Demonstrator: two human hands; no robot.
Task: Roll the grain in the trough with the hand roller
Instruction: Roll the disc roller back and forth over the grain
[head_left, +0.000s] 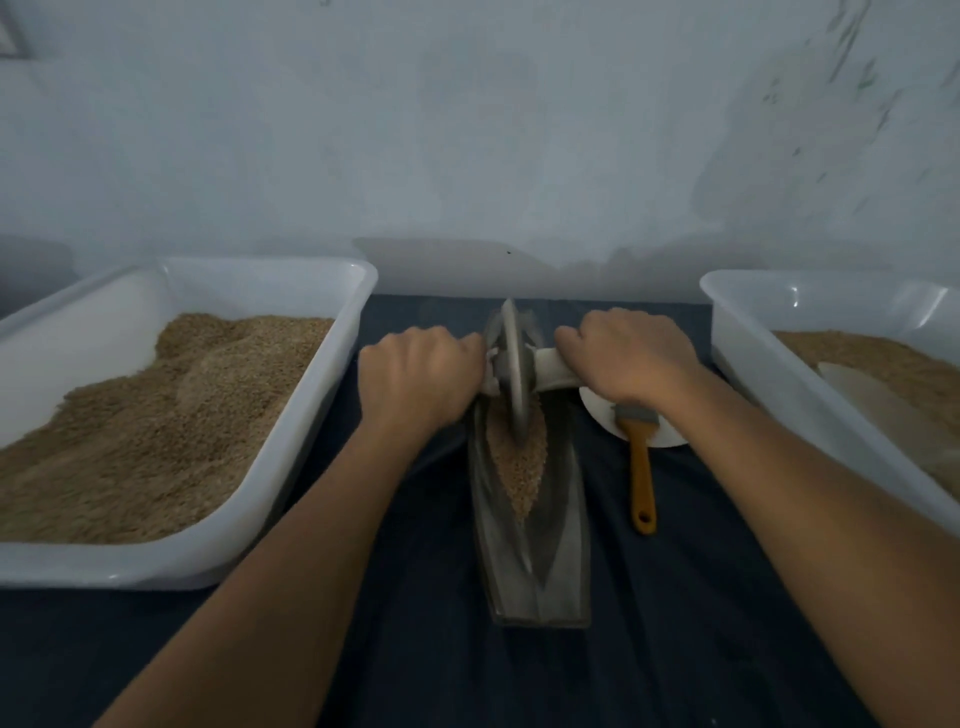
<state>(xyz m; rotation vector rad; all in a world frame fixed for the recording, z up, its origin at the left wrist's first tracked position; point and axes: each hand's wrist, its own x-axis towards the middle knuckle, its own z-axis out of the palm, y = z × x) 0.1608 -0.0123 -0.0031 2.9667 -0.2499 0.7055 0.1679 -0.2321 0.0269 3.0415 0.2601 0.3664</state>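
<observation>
Nearest the camera, two bare forearms reach forward over a table draped in dark blue cloth (675, 649). Between them lies the long grey boat-shaped metal trough (535, 551), its near end bare and its middle and far part carrying a narrow bed of tan grain (519, 467). A grey metal disc roller on a pale crosswise axle (511, 369) stands upright in the groove at the far part of the trough, its rim down in the grain. The left hand (415, 379) curls round the left end of the axle and the right hand (628, 358) curls round the right end, so each grip is wrapped tight on the roller's handle.

Rolling looks to be under way: the wheel sits at the far reach of the channel, and the grain toward the near side appears mostly whole, so I judge plenty of passes remain.

Left of the trough sits a large white plastic tub (332, 415) heaped with grain; another white tub (753, 343) at right holds less. A small white plate (670, 441) and an orange-handled brush (641, 467) lie just right of the trough.
</observation>
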